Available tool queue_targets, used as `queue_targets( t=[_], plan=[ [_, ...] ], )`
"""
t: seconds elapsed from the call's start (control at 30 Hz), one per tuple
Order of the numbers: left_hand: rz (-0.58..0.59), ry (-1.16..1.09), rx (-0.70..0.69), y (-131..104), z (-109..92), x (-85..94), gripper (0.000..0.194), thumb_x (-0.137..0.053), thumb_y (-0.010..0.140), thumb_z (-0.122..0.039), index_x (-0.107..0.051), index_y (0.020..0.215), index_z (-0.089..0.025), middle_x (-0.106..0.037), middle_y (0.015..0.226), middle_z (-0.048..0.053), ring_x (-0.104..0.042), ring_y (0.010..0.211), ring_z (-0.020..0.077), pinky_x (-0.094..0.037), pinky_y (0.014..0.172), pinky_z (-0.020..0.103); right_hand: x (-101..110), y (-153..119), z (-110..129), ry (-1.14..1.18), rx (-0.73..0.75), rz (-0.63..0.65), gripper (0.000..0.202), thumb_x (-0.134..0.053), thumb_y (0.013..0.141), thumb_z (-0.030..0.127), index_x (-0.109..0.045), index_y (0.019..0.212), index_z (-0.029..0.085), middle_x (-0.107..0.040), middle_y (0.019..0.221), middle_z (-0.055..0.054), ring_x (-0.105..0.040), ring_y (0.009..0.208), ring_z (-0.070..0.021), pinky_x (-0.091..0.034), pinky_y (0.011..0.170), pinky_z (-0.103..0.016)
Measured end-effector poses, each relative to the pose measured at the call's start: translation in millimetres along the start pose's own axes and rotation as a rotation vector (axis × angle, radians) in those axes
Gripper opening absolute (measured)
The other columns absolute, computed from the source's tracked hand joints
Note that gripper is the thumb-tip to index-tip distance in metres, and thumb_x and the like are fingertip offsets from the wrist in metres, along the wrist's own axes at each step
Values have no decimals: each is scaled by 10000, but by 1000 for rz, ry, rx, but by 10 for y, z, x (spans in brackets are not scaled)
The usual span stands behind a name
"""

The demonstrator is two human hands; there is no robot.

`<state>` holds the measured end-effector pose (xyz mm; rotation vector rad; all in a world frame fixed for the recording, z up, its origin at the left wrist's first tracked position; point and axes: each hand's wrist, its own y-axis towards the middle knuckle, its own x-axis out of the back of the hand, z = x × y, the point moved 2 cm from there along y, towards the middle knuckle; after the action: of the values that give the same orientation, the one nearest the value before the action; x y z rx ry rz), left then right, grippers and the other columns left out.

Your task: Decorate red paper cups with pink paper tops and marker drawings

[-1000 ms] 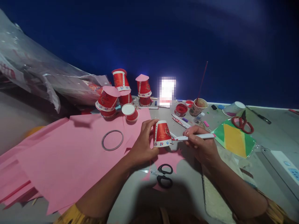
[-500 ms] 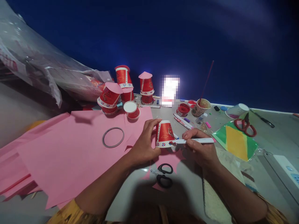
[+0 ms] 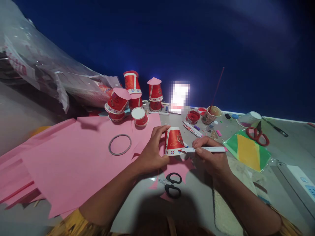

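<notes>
Now my left hand (image 3: pixel 156 147) holds the red cup (image 3: pixel 174 141) from its left side, the fingers curved around it; the cup has its narrow end up and its wide rim down. My right hand (image 3: pixel 211 155), to the right of the red cup, is closed in a pinch on a white marker (image 3: pixel 214 149); the red tip is at the patterned band near the rim, but I cannot tell surely if it touches. Nearer to me than the red cup lie the black-handled scissors (image 3: pixel 173 186); to the left of it is the pink paper (image 3: pixel 73 157), with a grey ring (image 3: pixel 118 154) on top. Beyond the red cup, to the left, stand the stacked cups (image 3: pixel 155 91); beyond it, to the right, is a jar of red paint (image 3: pixel 192 117); farther to the right, the red-handled scissors (image 3: pixel 257 136) lie partly upon a green and yellow sheet (image 3: pixel 248 152).
</notes>
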<state>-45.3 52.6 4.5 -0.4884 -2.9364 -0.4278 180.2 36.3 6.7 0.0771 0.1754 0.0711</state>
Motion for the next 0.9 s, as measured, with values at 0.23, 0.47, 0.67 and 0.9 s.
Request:
queue_targets(
  t=[0.23, 0.47, 0.67, 0.9],
  plan=[
    [2, -66, 38, -3, 4, -17, 878, -732, 689, -55, -424, 1477, -289, -404, 1545, 111, -464, 1501, 323, -366, 1308, 553, -39, 61, 72, 147, -11, -75, 305, -954, 684, 431, -744, 746, 218, -655, 648, 9, -535, 522, -119, -419, 462, -226],
    [18, -125, 67, 5, -29, -16, 887, -666, 633, -21, -453, 1457, -269, -413, 1553, 111, -445, 1528, 320, -309, 1333, 543, -34, 39, 40, 127, -45, 4, 297, -931, 716, 428, -725, 761, 219, -647, 630, 10, -539, 511, -137, -453, 486, -265],
    [61, -127, 98, 3, -39, -3, 906, -643, 619, -1, -460, 1460, -284, -452, 1547, 103, -461, 1519, 317, -341, 1323, 519, -46, 43, 25, 158, -67, 4, 302, -916, 728, 424, -707, 760, 208, -648, 650, 7, -526, 524, -127, -428, 494, -253],
    [86, -178, 176, -2, 2, -12, 910, -648, 643, -15, -411, 1483, -273, -420, 1632, 133, -396, 1578, 353, -355, 1308, 572, -69, 99, 35, 291, -96, 27, 327, -889, 726, 436, -670, 757, 197, -564, 577, 41, -404, 486, -88, -331, 467, -212]
  ],
)
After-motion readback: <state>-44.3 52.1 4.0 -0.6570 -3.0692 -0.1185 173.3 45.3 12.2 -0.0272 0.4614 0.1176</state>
